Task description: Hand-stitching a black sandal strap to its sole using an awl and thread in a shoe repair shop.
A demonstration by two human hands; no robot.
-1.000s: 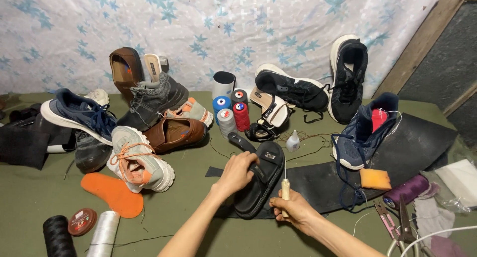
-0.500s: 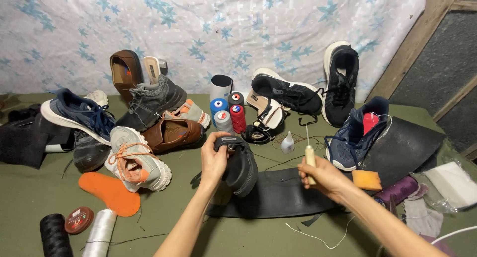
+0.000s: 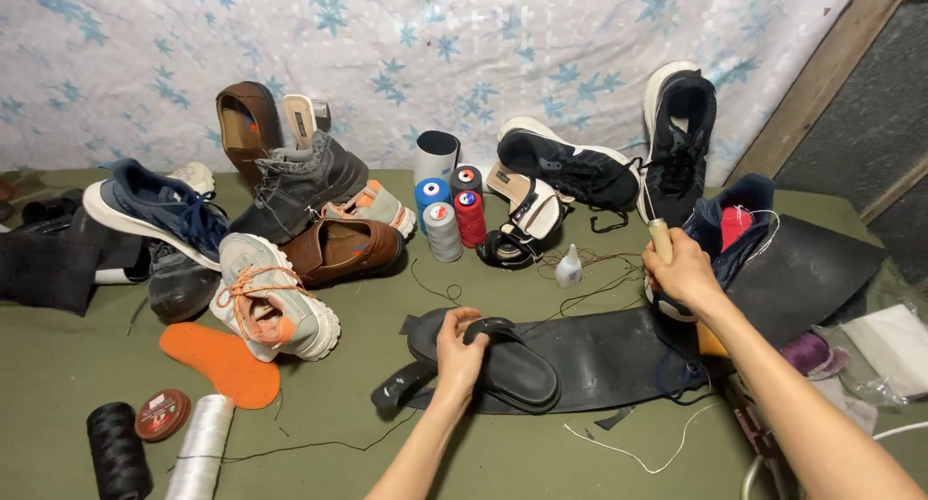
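Note:
A black slide sandal point(image 3: 512, 367) lies on a black rubber sheet point(image 3: 619, 355) on the green cloth. My left hand point(image 3: 458, 351) presses down on the sandal's strap. My right hand point(image 3: 682, 269) is raised to the right, closed around a stitching awl with a wooden handle point(image 3: 660, 239). A dark thread point(image 3: 590, 292) runs from the sandal up towards that hand.
A pile of sneakers and a brown shoe point(image 3: 340, 250) sits at the left with an orange insole point(image 3: 218, 363). Thread spools point(image 3: 452, 214) and a small glue bottle point(image 3: 568, 267) stand behind the sandal. Black and white thread cones point(image 3: 198, 448) lie at the front left.
My left hand has lowered the sandal from upright back flat onto the rubber sheet. My right hand has pulled the awl further out to the right, drawing the thread.

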